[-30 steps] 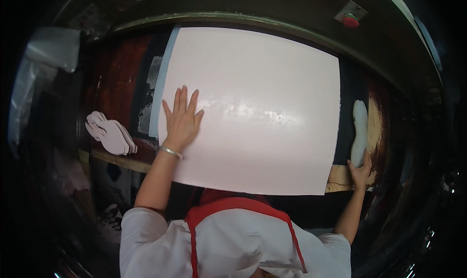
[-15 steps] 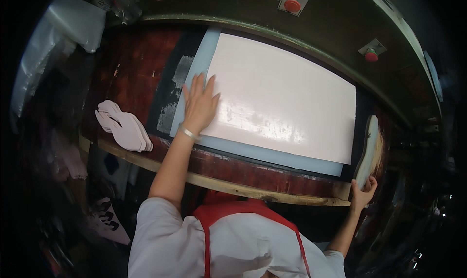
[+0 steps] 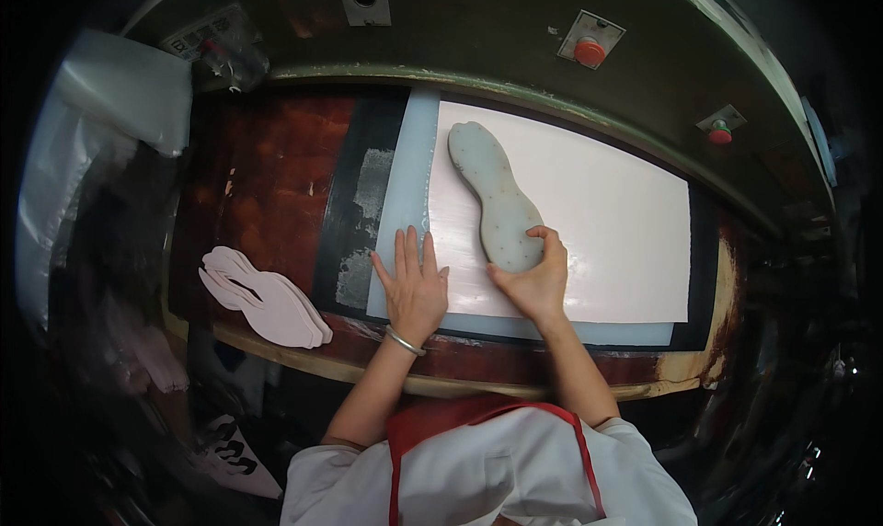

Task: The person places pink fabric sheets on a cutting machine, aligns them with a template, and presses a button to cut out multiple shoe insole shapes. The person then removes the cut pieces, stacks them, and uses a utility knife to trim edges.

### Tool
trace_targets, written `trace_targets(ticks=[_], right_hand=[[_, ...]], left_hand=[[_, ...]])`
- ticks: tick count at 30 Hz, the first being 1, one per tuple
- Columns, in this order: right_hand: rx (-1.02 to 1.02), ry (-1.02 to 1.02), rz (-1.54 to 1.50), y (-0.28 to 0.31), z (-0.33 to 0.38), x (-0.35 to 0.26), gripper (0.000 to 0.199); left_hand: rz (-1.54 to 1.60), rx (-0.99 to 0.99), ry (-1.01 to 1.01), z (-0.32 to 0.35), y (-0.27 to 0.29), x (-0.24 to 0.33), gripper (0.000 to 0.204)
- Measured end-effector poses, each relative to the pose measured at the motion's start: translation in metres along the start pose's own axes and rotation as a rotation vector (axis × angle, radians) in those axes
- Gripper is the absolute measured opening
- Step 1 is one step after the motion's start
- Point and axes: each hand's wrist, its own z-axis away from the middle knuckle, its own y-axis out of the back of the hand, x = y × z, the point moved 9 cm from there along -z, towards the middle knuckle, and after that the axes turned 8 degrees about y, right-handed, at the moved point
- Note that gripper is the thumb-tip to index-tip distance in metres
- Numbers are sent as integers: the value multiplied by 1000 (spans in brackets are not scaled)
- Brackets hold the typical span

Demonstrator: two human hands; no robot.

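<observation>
A: Where is the sole-shaped form [image 3: 497, 195]?
B: Over the left part of the pale pink sheet [image 3: 607, 213], its narrow end far and its broad end near. I can't tell whether its whole underside touches the sheet.
A: Why might it lie so close to that left edge?
B: My guess is that it spares material: the outline fits beside the edge, and a wide stretch of sheet lies free to the right.
A: And what is underneath?
B: A light blue board [image 3: 407, 158], showing along the left and near sides, on a black mat [image 3: 704, 278] that lies on the reddish-brown tabletop [image 3: 276, 177]. The layers probably give the sheet a flat backing.
A: How are the hands?
B: The right hand [image 3: 536, 278] grasps the form's broad near end, thumb on the left, fingers curled at the right; presumably that grip lets it steer the form's angle. The left hand [image 3: 414, 291] is unclenched, palm down, fingers spread, grasping nothing. It lies across the sheet's left edge, perhaps to steady it, though I can't judge the pressure.
A: Anything farther left?
B: A stack of pink sole-shaped pieces [image 3: 276, 314], near the tabletop's front edge, apart from the sheet.
</observation>
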Motion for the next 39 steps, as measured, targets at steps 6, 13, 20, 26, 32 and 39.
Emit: trace_targets(ticks=[6,13,20,26,32,39], right_hand=[[146,196,115,-35,11,-42,68],[-12,300,44,-36,9,-25,77],[244,-84,-104,152,-97,98,22],[312,239,283,256,-210,89,18],[189,164,257,254,-229,102,26],[25,23,142,234,-159,98,28]], left_hand=[[4,-35,32,-2,-2,2,55],[10,-35,52,-12,-1,11,50],[82,-53,125,-16,51,35,45],[185,-292,355,9,71,60,24],[269,-215,434,-32,63,66,9],[247,-207,456,-28,62,62,7]])
